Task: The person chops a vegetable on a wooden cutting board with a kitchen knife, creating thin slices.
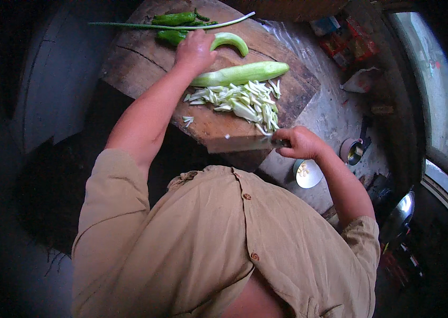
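My left hand (197,48) reaches across the wooden cutting board (287,99) and grips one end of a curved, peeled pale green gourd (232,39). In my right hand (298,142) is the handle of a broad kitchen knife (243,144), its blade lying low over the board's near edge. A longer peeled gourd (251,72) rests across the middle, its left end close to my left forearm. Just below it lies a heap of pale cut strips (253,101). Green peppers (174,18) and a long green-and-white stalk (208,27) are at the far side.
Right of my right wrist, a white bowl (309,175) holds several small pale pieces, perhaps garlic cloves. Beyond it stands a small round container (352,152) on the grey surface. Red packets (351,39) and a whitish bag (361,80) lie at the upper right.
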Demonstrator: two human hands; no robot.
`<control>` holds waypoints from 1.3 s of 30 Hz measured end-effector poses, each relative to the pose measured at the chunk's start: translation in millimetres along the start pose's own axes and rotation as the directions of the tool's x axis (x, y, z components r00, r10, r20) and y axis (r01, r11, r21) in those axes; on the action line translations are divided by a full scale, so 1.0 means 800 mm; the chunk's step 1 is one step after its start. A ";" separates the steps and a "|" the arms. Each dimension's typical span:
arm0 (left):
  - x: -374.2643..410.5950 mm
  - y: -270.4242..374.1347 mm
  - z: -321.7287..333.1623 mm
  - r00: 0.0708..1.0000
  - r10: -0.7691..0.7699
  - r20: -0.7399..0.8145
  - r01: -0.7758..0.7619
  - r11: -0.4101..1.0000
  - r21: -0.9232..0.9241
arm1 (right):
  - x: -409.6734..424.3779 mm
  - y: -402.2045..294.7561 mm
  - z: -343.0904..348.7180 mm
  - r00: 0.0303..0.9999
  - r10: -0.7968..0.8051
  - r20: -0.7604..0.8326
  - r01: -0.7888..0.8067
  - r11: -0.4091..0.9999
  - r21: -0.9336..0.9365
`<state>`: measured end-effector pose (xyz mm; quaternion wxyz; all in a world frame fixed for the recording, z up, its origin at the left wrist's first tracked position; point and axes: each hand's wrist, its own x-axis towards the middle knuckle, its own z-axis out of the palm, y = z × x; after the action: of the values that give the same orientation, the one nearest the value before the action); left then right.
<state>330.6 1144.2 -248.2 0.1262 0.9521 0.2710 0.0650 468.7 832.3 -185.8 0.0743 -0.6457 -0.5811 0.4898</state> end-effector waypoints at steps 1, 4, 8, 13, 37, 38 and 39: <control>-0.003 -0.005 -0.001 0.999 -0.046 0.024 0.046 0.999 0.023 | -0.003 0.005 0.001 0.999 0.014 0.040 -0.014 1.000 -0.005; -0.008 -0.015 -0.003 0.970 -0.198 0.143 0.190 0.980 0.067 | -0.006 0.015 -0.003 0.988 0.060 0.146 -0.060 0.998 0.000; -0.014 -0.015 0.006 0.976 -0.214 0.043 0.214 0.977 0.004 | 0.011 0.035 -0.021 0.999 0.034 -0.010 -0.035 0.996 -0.083; -0.011 -0.005 -0.010 0.974 -0.228 -0.016 0.225 0.968 -0.110 | 0.023 0.020 -0.045 0.987 0.016 -0.159 -0.034 0.993 -0.109; -0.173 0.252 -0.377 0.586 0.809 0.048 -0.720 0.547 -0.427 | 0.040 -0.033 0.037 0.955 0.033 -0.295 -0.005 0.995 0.096; -0.167 0.262 -0.382 0.533 0.846 0.031 -0.777 0.504 -0.377 | 0.035 -0.030 0.041 0.967 0.041 -0.250 -0.017 0.995 0.098; -0.167 0.265 -0.383 0.525 0.851 0.024 -0.788 0.496 -0.365 | 0.034 -0.038 0.039 0.978 0.036 -0.203 -0.017 0.995 0.096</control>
<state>264.8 961.3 96.7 0.2538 0.9338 -0.2442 0.0625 421.9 849.7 -196.4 0.1575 -0.6961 -0.5379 0.4486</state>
